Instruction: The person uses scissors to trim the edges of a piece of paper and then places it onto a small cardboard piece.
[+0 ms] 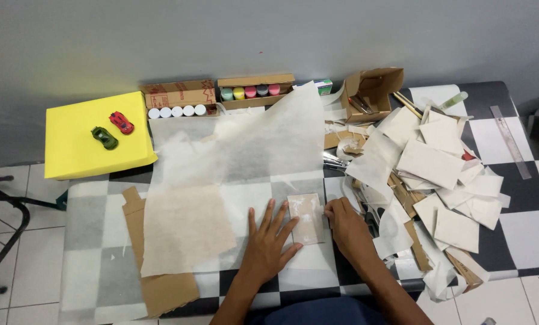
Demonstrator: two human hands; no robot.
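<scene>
A small tan rectangular card (306, 218) lies flat on the thin white tissue sheet (245, 153) near the front middle of the checkered counter (522, 235). The left hand (268, 244) rests beside it with fingers spread wide and flat, its grip open, the fingertips pressing the tissue and touching the card's left edge. The right hand (347, 227) sits just to the card's right, fingers curled and pinched at the card's upper right edge, a closed grip on that edge. The tissue sheet spreads back and left from the card, partly covering a brown cardboard sheet (161, 289) that sticks out at the front left. To the right of the right hand lies a loose heap of white paper pieces (444, 168) mixed with brown cardboard scraps. A metal ruler (510, 141) lies near the counter's right edge. Along the back wall stand a cardboard box with white-capped bottles (176, 102), a cardboard box of coloured-capped bottles (254, 90) and an open brown box (374, 90). At the far left a yellow block (77, 153) carries a red toy car (120, 122) and a green toy car (104, 138), just beside each other.
</scene>
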